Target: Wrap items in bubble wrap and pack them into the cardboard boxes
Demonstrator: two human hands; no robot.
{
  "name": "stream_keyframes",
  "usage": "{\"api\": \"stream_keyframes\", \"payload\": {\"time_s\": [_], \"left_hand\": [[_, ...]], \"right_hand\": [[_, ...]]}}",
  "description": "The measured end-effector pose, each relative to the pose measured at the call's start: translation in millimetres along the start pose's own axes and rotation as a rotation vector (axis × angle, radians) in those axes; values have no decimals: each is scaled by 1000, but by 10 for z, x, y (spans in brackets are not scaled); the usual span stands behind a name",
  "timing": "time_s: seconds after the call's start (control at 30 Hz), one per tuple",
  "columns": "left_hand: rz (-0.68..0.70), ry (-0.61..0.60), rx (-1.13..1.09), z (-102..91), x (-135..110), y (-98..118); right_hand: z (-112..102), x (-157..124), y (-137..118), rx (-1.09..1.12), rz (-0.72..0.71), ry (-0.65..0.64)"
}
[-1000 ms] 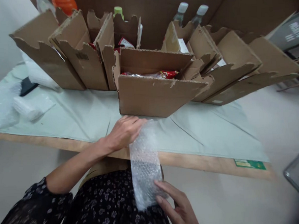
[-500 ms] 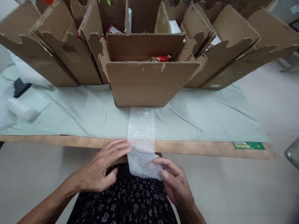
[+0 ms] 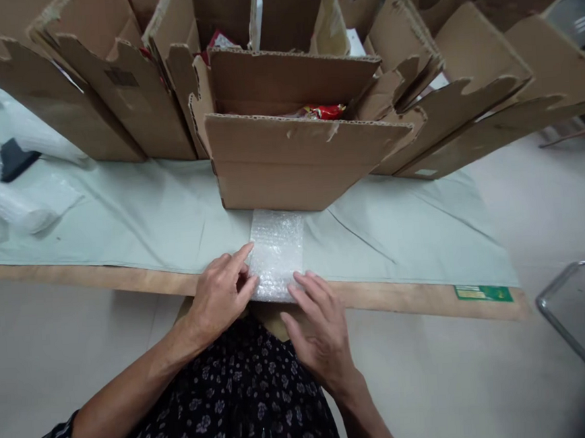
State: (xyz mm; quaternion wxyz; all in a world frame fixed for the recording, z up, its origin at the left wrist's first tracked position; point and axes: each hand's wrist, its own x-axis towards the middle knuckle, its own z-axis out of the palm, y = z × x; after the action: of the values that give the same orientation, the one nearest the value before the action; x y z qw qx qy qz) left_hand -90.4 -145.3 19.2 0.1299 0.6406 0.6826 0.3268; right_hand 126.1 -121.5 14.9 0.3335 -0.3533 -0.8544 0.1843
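A strip of bubble wrap (image 3: 277,249) lies on the table's front edge, its far end reaching the foot of a cardboard box (image 3: 280,173). My left hand (image 3: 222,289) rests at the strip's left side, index finger stretched along it and thumb near its lower left corner. Fingertips of my right hand (image 3: 321,323) touch the lower right part of the strip, with the thumb spread away. Neither hand is closed around the wrap. Whether anything lies inside the wrap, I cannot tell.
More cardboard bins (image 3: 102,105) stand in a row along the back. At the left lie bubble-wrapped pieces (image 3: 19,206) and a black item (image 3: 16,160). A green label (image 3: 483,293) is on the table's right front edge. A metal-framed chair (image 3: 566,314) stands at the right.
The wrap's near end, which hung over the table edge in my right hand, now lies folded up onto the table. My right hand has let go and moved up; my left hand has shifted slightly rightward.
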Motion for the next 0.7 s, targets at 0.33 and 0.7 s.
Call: {"api": "stream_keyframes", "payload": {"time_s": [0.33, 0.7], "left_hand": [[237, -3, -72, -240, -160, 46], [77, 42, -23, -42, 56, 11]], "right_hand": [[43, 307, 93, 46, -42, -97], [-45, 417, 101, -134, -122, -28]]}}
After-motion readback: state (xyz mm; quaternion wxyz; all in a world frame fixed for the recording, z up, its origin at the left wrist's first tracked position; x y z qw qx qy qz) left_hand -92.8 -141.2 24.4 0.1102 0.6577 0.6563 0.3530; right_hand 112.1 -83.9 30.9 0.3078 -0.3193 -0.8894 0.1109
